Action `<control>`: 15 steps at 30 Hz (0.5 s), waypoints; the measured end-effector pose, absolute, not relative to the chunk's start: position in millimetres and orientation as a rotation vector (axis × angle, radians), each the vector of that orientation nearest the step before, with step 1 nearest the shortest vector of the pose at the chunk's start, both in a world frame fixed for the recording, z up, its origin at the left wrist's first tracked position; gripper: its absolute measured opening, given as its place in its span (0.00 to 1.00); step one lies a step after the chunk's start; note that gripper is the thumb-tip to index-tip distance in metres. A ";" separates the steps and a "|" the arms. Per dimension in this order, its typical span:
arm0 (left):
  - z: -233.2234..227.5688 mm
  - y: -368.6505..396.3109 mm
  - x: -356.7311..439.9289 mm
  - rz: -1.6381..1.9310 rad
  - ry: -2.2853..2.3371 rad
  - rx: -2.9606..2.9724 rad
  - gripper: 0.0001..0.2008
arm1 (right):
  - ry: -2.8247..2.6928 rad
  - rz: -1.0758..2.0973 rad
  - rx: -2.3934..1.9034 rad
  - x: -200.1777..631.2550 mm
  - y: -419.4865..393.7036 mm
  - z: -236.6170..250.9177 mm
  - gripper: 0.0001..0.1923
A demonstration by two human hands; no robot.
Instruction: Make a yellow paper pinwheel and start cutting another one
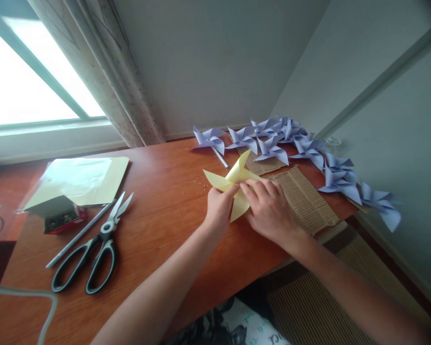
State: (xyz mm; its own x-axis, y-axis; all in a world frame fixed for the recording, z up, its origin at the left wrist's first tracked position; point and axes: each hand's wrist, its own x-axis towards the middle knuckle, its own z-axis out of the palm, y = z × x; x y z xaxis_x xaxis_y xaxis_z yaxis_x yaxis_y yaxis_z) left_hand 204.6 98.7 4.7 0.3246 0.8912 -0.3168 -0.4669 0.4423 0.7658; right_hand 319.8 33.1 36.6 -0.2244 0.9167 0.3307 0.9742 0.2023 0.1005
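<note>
In the head view, the left hand (218, 207) and right hand (272, 207), close together at mid-frame, both pinch a yellow pinwheel (234, 177) near its middle. Purple pinwheels (272, 148) line the upper right; scissors (107, 227) lie lower left.

unclear lettering (261, 330) on the clothing (242, 318)

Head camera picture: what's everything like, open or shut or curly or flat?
Yellow paper pinwheel: blades curled inward, held
Left hand: pinching the pinwheel
Right hand: gripping the pinwheel
Kitchen scissors: blades open
Small box: lid open
Lavender paper pinwheels: blades curled
Yellow paper sheets: lying flat
Corrugated cardboard pieces: lying flat
Curtain: bunched
Window: can't tell if open or shut
</note>
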 end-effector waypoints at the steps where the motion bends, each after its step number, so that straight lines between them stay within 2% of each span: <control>1: 3.6 99.0 204.7 0.966 0.821 0.623 0.12 | -2.280 -0.401 -1.820 320.0 32.5 37.8 0.26; 7: 0.2 100.4 202.7 0.945 0.874 0.671 0.12 | -2.193 -0.067 -1.657 327.8 26.4 51.1 0.25; 12: 1.3 97.8 201.7 0.906 0.917 0.724 0.16 | -1.741 0.193 -1.554 354.6 29.8 53.3 0.10; 15: 4.7 91.5 205.3 0.882 0.923 0.776 0.14 | -1.502 0.391 -1.682 371.2 38.3 42.7 0.13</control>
